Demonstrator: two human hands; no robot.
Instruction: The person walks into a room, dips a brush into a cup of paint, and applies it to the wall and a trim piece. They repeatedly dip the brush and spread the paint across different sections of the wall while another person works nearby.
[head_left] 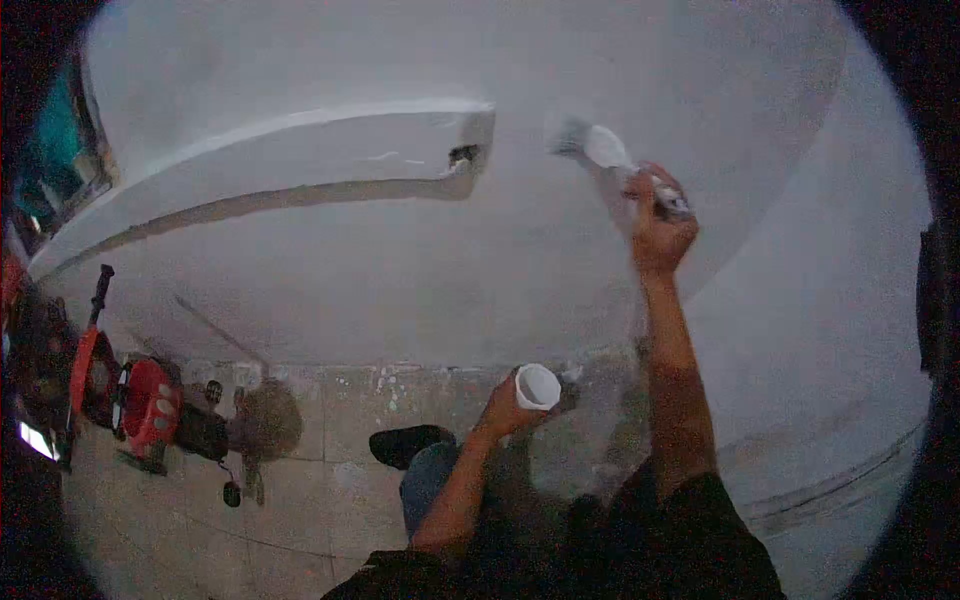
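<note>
My right hand (662, 225) is raised at the upper right, its fingers wrapped round the handle of a paintbrush (604, 147). The brush's bristles point left, at the surface of the pale wall (350, 260); they are blurred, and I cannot tell whether they touch it. Low in the middle, my left hand (505, 408) grips a white cup (540, 388) from its left side. The cup's mouth faces me, and its inside looks white. Both arms reach forward from dark sleeves.
A raised white-edged ledge (300, 150) runs along the wall, with a dark hole (463, 155) at its right end. At the lower left, red and black equipment (150, 400) stands on the tiled floor (300, 500). My dark shoe (410, 445) is near the wall's foot.
</note>
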